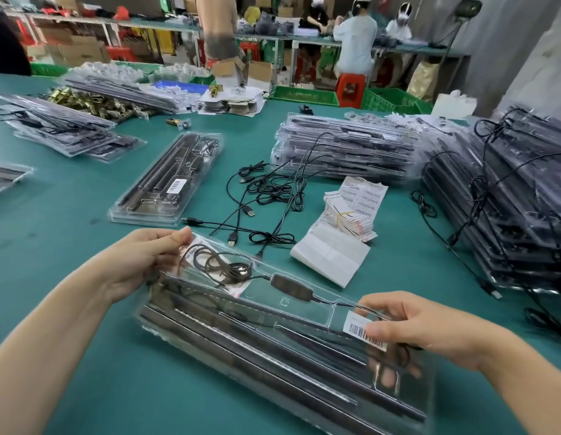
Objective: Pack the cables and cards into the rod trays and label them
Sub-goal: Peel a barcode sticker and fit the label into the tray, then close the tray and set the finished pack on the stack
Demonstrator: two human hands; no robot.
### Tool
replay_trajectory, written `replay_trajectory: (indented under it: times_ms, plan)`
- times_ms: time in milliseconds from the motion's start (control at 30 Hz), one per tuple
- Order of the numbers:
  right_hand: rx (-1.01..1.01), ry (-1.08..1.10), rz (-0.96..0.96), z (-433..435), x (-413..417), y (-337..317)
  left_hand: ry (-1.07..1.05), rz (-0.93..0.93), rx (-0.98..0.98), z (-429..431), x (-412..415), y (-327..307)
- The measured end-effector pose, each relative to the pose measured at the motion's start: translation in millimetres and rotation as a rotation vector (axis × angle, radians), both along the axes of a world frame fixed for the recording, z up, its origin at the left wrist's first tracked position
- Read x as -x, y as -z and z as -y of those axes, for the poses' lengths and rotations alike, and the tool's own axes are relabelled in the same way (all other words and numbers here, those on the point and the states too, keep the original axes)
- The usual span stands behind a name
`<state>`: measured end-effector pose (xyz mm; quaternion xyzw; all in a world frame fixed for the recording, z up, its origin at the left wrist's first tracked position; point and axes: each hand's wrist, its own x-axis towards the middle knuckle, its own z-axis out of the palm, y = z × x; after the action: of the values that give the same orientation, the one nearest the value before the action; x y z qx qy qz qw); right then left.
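Over teal matting (pixel 68 215), left hand (pixel 141 259) and right hand (pixel 420 328) — grip clamped — hold a long, glossy rod tray (pixel 273 350).

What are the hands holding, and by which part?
Both hold one clear rod tray. The left hand pinches its left end, by the coiled cable; the right hand grips its right end, thumb on the barcode label.

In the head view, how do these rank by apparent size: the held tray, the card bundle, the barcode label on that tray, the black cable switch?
1. held tray
2. card bundle
3. barcode label and cable switch: alike, unranked
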<state>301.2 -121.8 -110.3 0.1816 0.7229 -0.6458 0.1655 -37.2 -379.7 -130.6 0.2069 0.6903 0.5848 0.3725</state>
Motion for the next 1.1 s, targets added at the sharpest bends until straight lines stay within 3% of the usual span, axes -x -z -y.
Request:
replay_trajectory:
  times_ms: [133,233,333,400,467,600,733,833,967,1100]
  plan:
    - [0.04,0.048,-0.055,2.6,13.5,-0.4,-0.033,-0.04,0.036,1.5,16.4,-10.7]
    - [0.041,0.103,-0.117,4.4,28.3,-2.0,0.049,0.185,-0.229,19.9,40.9,-12.8]
    - [0.024,0.218,-0.21,9.4,55.1,-10.8,-0.206,0.411,-0.464,29.1,58.2,-6.0]
    - [0.01,0.284,-0.256,17.2,84.7,-19.1,-0.355,0.435,-0.505,19.8,55.7,1.8]
    - [0.063,0.378,-0.296,28.9,124.5,-25.4,-0.412,0.299,-0.443,1.9,43.7,9.4]
    - [0.184,0.554,-0.298,58.5,228.3,-38.4,-0.481,-0.148,-0.281,-26.9,15.9,25.1]
    - [0.279,0.711,-0.164,82.8,315.0,-39.8,-0.735,-0.37,-0.332,-29.5,7.6,36.5]
    - [0.277,0.814,-0.133,100.9,353.4,-33.5,-0.891,-0.664,-0.183,-15.0,14.9,43.7]
    - [0.213,0.831,-0.109,118.4,391.0,-20.6,-0.645,-1.142,0.16,-13.0,20.2,38.8]
    - [0.062,0.79,-0.113,125.1,406.5,-8.4,-0.443,-1.108,0.336,-20.1,20.6,38.3]
